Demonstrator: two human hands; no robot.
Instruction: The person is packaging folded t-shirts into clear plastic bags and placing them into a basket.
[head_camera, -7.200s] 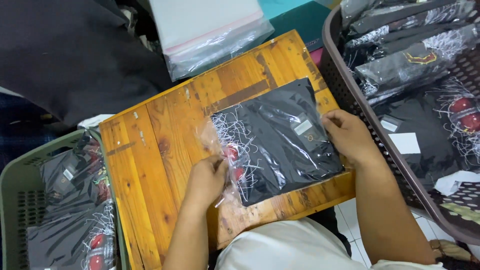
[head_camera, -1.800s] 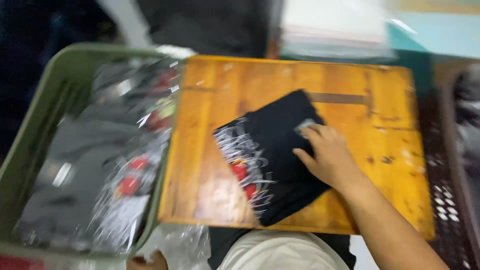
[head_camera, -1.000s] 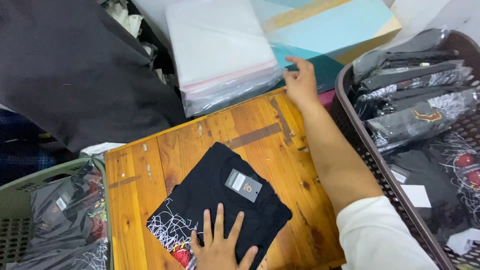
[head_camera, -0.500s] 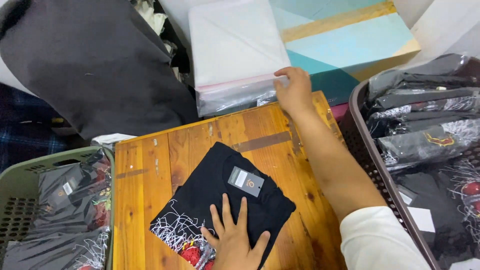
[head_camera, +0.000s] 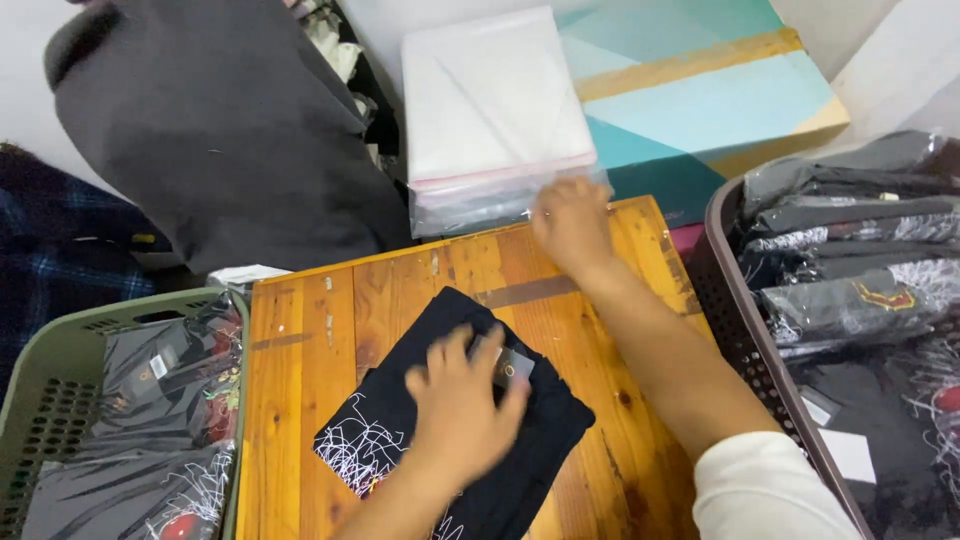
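Observation:
A folded black shirt (head_camera: 395, 440) with a white scribble print and a small grey tag lies unbagged on the wooden board (head_camera: 320, 330). My left hand (head_camera: 460, 400) lies flat on the shirt, fingers spread, blurred by motion. My right hand (head_camera: 572, 222) reaches to the far edge of the board and touches the near end of a stack of clear plastic bags (head_camera: 495, 110); whether it has pinched one I cannot tell.
A green basket (head_camera: 60, 360) at the left holds bagged black shirts. A dark brown basket (head_camera: 735, 320) at the right holds more bagged shirts. A teal and tan box (head_camera: 700, 90) sits behind the board. Dark cloth (head_camera: 220, 130) lies at the back left.
The bagged shirt went into the green basket and a new unbagged shirt came onto the board. My left hand has slid up over its tag; my right hand pulls back at the bag stack.

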